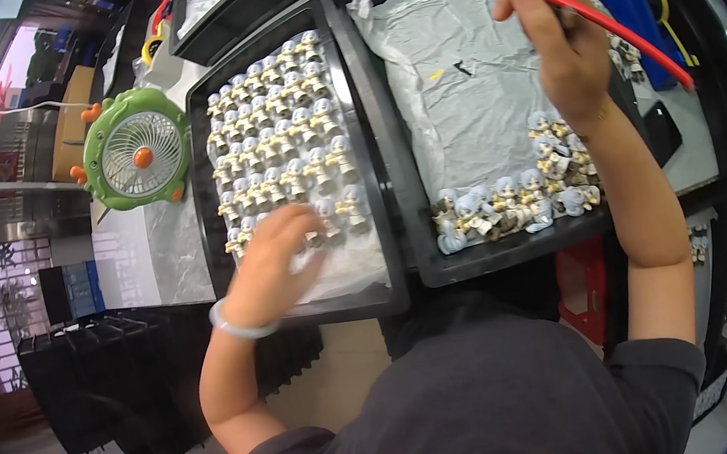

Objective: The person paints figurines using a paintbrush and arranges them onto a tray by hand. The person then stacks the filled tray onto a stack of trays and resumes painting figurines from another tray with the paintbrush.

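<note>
My right hand is closed around a paintbrush with a long red handle. The brush's yellowish bristles point up and left, above the right black tray. In the left black tray, small figurines with pale blue hair stand upright in rows. Over the front rows is my left hand, slightly blurred, its thumb apart from the curled fingers and nothing visible between them. It hides some figurines; whether it touches any, I cannot tell. More figurines lie in a jumble along the right tray's front and right sides.
Grey crumpled sheeting lines the right tray, with a small black piece and a yellow piece on it. Left of the trays stands a green fan. A blue bin and a dark phone-like object are at the right.
</note>
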